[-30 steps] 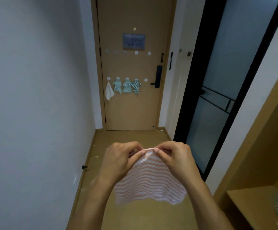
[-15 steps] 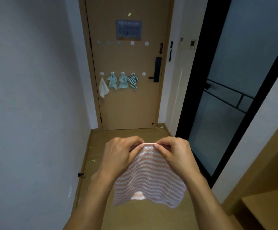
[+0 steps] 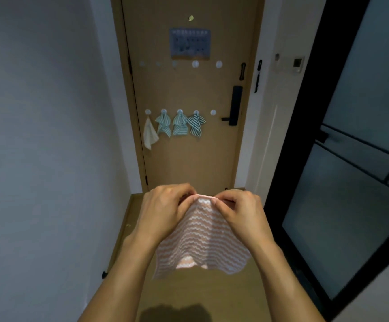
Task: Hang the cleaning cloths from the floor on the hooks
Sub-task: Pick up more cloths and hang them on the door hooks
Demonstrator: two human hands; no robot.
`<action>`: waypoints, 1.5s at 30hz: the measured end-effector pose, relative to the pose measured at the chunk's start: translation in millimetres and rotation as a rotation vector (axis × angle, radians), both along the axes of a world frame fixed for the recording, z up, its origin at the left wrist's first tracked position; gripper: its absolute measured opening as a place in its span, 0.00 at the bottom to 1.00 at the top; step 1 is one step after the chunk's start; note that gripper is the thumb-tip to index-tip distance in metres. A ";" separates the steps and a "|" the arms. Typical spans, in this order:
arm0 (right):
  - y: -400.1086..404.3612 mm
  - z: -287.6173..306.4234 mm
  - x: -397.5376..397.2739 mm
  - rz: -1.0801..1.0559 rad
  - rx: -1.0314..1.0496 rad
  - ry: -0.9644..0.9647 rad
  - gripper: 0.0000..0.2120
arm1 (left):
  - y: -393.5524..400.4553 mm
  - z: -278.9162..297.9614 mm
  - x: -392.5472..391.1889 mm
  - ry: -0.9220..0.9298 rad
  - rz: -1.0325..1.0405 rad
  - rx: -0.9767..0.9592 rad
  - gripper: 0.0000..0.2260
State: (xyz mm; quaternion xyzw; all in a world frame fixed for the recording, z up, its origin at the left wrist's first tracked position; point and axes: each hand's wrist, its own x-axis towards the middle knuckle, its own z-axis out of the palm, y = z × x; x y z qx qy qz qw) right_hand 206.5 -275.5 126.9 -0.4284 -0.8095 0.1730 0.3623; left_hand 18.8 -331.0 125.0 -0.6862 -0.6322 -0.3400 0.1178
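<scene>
A pink and white wavy-striped cloth hangs in front of me over the hallway floor. My left hand and my right hand pinch its top edge close together. Ahead, on the wooden door, a lower row of round hooks carries a white cloth, two light teal striped cloths and a dark striped cloth. The rightmost lower hook is bare. An upper row of hooks holds nothing.
A grey wall runs along the left with a black door stop near the floor. A black-framed glass door stands on the right. The door has a black handle lock and a notice.
The view has come nearer to the door and the wooden shelf at the right has left the frame. Both hands keep the same pinch on the cloth's top edge.
</scene>
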 end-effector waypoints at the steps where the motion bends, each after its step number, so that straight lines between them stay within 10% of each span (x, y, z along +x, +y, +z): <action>1: 16.7 0.7 -3.8 -0.003 0.005 -0.006 0.06 | 15.5 0.0 -3.3 -0.008 0.002 0.000 0.15; 30: 400.2 -10.5 -130.1 -0.300 -0.074 -0.095 0.07 | 451.9 -17.1 -139.2 -0.078 -0.259 -0.065 0.09; 45: 621.4 -32.5 -173.8 -0.209 -0.100 -0.045 0.06 | 656.8 -32.3 -176.0 -0.106 -0.072 -0.167 0.17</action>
